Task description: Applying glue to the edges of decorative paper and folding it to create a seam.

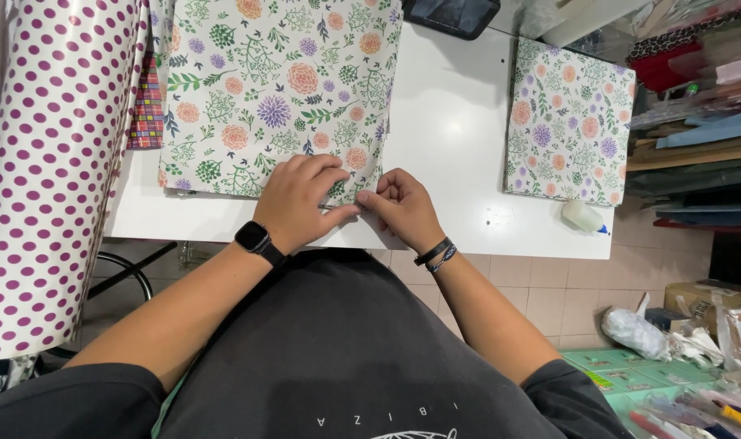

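A person leans over a white table (452,122), both hands at the near edge of a floral sheet (277,89) that lies flat on it and runs out of view at the top. The left hand (301,199) lies on the sheet's lower edge, fingers curled down and pressing; a black watch (254,238) sits on that wrist. The right hand (403,207), just beside it and touching at the fingertips, pinches the sheet's lower right corner; a thin pale strip shows between the two hands, too small to identify. A dark bracelet (435,254) circles the right wrist. To the left, a dotted roll (49,162) in white and purple stands against the table and hides its left end, and a checked piece (147,106) peeks from between roll and sheet. Well apart to the right lies a floral-covered board (567,122), with a white glue bottle (583,217) just below it. Stacked boards at right and a dark object at the top edge are cut off by the frame.
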